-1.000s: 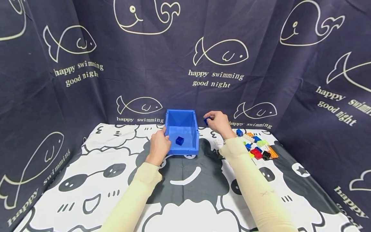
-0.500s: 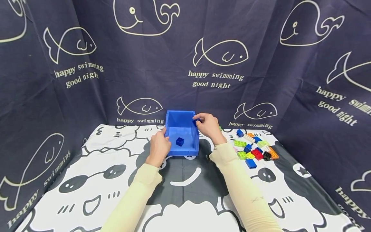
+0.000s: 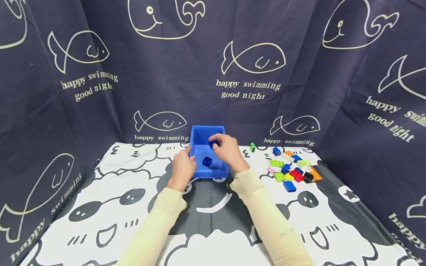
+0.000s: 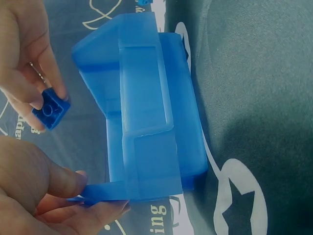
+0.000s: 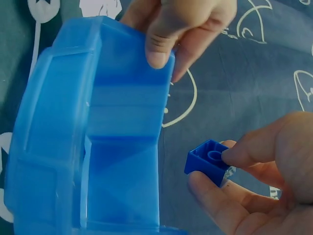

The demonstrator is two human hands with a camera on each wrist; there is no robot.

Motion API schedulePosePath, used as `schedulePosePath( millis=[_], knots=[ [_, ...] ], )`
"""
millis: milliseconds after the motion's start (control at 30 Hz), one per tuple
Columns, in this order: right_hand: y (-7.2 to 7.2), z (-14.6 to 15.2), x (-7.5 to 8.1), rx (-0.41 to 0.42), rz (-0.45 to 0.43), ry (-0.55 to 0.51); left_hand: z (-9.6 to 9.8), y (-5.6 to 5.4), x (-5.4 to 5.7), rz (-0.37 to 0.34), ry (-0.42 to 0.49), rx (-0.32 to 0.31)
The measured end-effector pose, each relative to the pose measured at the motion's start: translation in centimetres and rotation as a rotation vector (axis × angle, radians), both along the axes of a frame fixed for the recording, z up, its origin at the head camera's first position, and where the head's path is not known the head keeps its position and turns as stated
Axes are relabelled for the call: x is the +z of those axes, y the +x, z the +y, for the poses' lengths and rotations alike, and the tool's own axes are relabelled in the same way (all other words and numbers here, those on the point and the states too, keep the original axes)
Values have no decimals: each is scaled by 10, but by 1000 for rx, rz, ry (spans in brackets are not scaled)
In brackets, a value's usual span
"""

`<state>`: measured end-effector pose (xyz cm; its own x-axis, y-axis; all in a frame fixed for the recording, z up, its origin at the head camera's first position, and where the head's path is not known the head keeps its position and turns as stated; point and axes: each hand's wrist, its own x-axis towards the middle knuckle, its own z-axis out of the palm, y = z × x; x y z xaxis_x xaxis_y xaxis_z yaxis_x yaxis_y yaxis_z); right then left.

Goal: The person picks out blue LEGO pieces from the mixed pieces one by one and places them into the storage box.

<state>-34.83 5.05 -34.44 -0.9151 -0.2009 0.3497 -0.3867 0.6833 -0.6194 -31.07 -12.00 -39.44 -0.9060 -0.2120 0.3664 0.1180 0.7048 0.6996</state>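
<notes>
A blue plastic bin (image 3: 211, 174) stands at the back middle of the table. My left hand (image 3: 182, 167) grips its left wall, thumb on the inner side and fingers outside, as the right wrist view also shows. One dark blue toy building brick (image 3: 207, 161) lies on the bin's floor. Over the right half of the bin, my right hand (image 3: 227, 150) pinches a second dark blue brick (image 5: 208, 160) between thumb and fingertips. Its hollow underside with a round tube shows in both wrist views. The right hand hides part of the bin's right wall in the head view.
Several loose bricks are spread on the right of the table, among them a red brick (image 3: 296, 175), a black one (image 3: 308, 177) and a blue one (image 3: 289, 186). A green brick (image 3: 252, 147) lies apart near the back. A dark curtain (image 3: 186, 92) hangs behind.
My right hand has moved left with the dark blue brick, from beside the bin to above its inside. The left hand keeps its grip on the bin wall.
</notes>
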Motion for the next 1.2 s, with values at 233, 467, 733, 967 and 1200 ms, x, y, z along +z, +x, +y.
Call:
schedulePosePath(
  millis=[233, 467, 733, 967, 1200],
  knots=[
    [7, -9, -2, 40, -35, -5, 0, -2, 0, 6, -9, 5],
    [3, -17, -4, 45, -2, 58, -2, -5, 4, 2, -13, -3],
    [2, -24, -21, 47, 32, 168, -1, -3, 0, -18, -21, 10],
    [0, -25, -28, 43, 50, 202, 1, -2, 0, -15, -29, 8],
    [0, -28, -30, 52, -1, 244, 0, -2, 1, -10, -22, 10]
  ],
)
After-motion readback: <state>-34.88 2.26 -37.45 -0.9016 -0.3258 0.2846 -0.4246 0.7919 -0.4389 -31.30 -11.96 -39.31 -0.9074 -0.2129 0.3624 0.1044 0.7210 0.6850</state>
